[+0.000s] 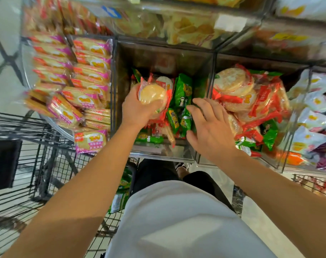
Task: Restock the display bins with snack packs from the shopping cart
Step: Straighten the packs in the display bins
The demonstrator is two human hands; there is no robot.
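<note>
Shopping cart [28,155] at far left, wire basket, green packs visible low by its near edge. Left hand [138,110] grips a red-trimmed rice cracker pack [153,94], held over the middle bin [158,56], disc face up. Green snack packs [182,92] lie along the bin's right wall, long axes front to back. Right hand [210,125], fingers spread and holding nothing, hovers nearest them. I'd drop left first. Printing on the packs too blurred to read.
</note>
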